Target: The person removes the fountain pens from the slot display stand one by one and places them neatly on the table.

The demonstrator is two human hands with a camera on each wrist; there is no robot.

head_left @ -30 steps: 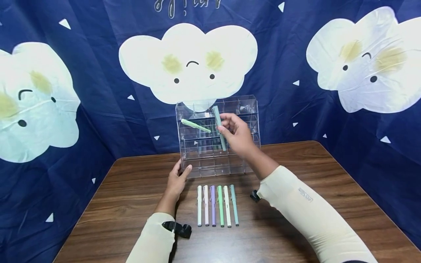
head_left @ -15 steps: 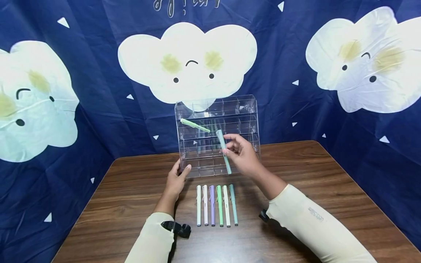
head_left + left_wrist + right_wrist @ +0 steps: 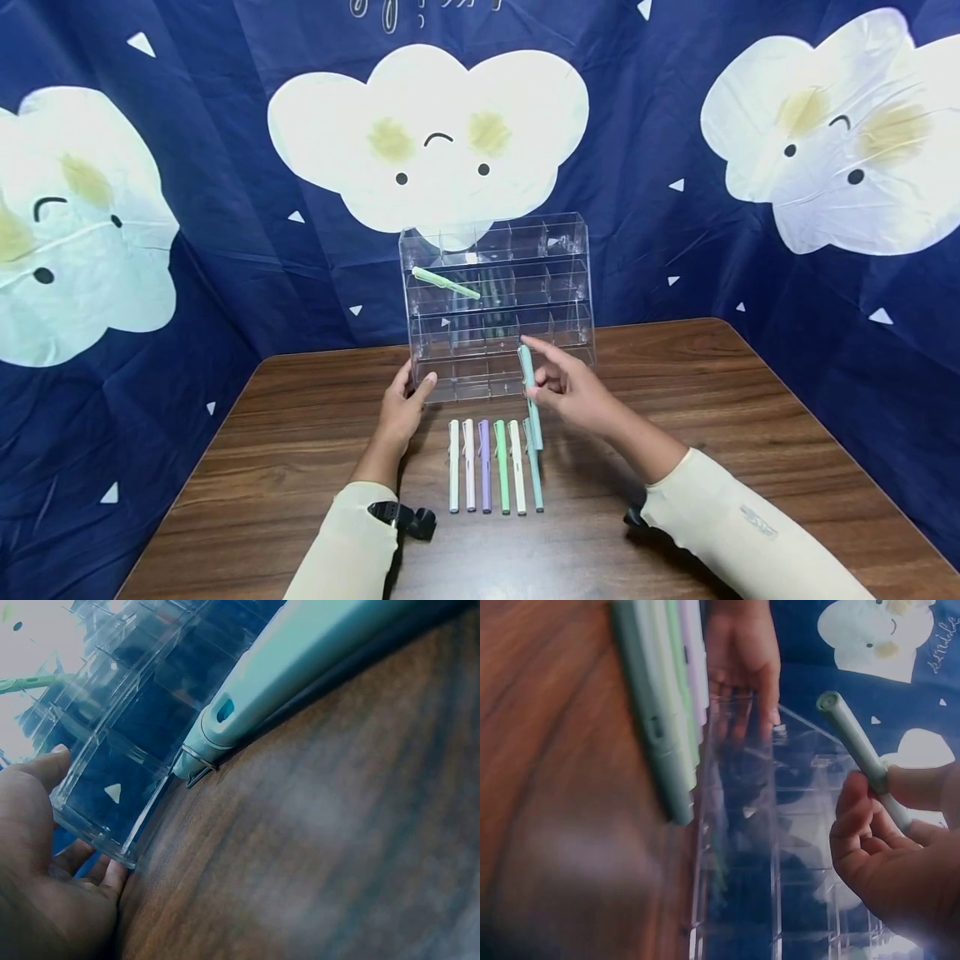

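Note:
My left hand (image 3: 401,414) grips the lower left corner of a clear tiered rack (image 3: 465,367), thumb in front; the left wrist view shows fingers curled at its bottom edge. My right hand (image 3: 581,396) pinches a teal pen (image 3: 534,417) between thumb and fingers, index finger extended toward the rack. The held pen is tilted, in front of the rack's lower right, its lower end overlapping a teal pen (image 3: 537,487) on the table. That one ends a row with a pale pen (image 3: 453,467), pink pen (image 3: 470,467), purple pen (image 3: 485,467), green pen (image 3: 502,467) and cream pen (image 3: 517,467).
A light green pen (image 3: 445,283) lies slanted in the rack's upper left. The rack stands on the wooden table (image 3: 300,467) near its back edge. Behind hangs a blue curtain (image 3: 637,275) with cloud prints.
My right hand has carried the teal pen down and slightly right, from the rack's upper middle to above the row. Its index finger has straightened. The left hand stays on the rack.

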